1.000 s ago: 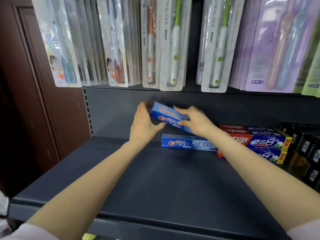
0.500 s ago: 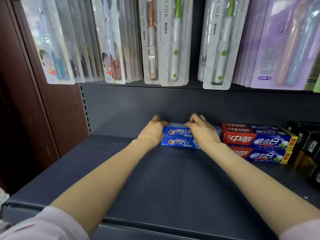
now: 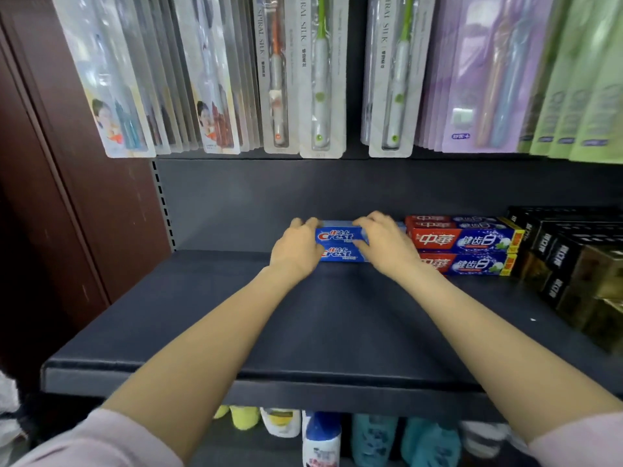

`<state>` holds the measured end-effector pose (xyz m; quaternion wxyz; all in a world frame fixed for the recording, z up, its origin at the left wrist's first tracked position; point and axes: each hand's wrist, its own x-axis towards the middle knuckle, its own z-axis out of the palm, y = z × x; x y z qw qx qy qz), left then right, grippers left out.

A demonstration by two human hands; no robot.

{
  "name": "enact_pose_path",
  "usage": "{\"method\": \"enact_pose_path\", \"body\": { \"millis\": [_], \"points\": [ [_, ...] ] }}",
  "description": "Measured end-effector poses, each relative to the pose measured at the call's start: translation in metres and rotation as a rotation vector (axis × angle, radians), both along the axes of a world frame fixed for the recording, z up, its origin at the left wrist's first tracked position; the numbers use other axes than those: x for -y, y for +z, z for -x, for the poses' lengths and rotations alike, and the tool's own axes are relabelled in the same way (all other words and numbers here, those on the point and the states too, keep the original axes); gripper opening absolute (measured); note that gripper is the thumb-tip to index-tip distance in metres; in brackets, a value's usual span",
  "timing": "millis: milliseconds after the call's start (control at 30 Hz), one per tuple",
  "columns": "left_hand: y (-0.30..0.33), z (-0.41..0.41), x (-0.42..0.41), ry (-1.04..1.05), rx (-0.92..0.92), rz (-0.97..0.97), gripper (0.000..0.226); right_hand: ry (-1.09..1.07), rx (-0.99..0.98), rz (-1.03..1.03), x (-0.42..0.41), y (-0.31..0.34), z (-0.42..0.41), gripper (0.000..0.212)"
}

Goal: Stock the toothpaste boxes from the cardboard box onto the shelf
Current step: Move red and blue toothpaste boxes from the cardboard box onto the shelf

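Two blue Crest toothpaste boxes are stacked at the back of the dark shelf, the upper box lying on the lower box. My left hand grips the stack's left end, fingers curled over the top box. My right hand covers the right part of the stack, its fingers curled over the top box and thumb on the front. The cardboard box is out of view.
Red-and-blue toothpaste boxes stand stacked right beside the Crest stack, black-and-gold boxes further right. Packaged toothbrushes hang above. A brown wall panel closes the left. Bottles stand on the shelf below.
A second ago both hands held the upper Crest box tilted in the air; they set it down on the lower box and pushed the stack back against the rear panel.
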<state>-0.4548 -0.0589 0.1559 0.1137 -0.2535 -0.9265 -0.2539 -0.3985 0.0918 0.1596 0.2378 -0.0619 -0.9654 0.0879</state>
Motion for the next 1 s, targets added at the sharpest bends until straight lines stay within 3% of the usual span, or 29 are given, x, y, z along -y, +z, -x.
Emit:
{"method": "enact_pose_path", "body": {
  "millis": [300, 633, 800, 1000],
  "points": [
    [-0.024, -0.137, 0.019, -0.170, 0.065, -0.139, 0.022, -0.072, -0.001, 0.132, 0.043, -0.008, -0.144, 0.022],
    [-0.074, -0.269, -0.005, -0.390, 0.244, -0.027, 0.016, -0.221, 0.181, 0.271, 0.022, -0.056, -0.302, 0.018],
    [-0.112, -0.317, -0.040, -0.460, 0.327, 0.077, 0.022, -0.275, 0.352, 0.276, -0.008, -0.102, -0.367, 0.019],
    [-0.172, -0.360, -0.084, -0.465, 0.456, 0.216, 0.013, -0.318, 0.636, 0.277, -0.055, -0.166, -0.417, 0.022]
  ]
}}
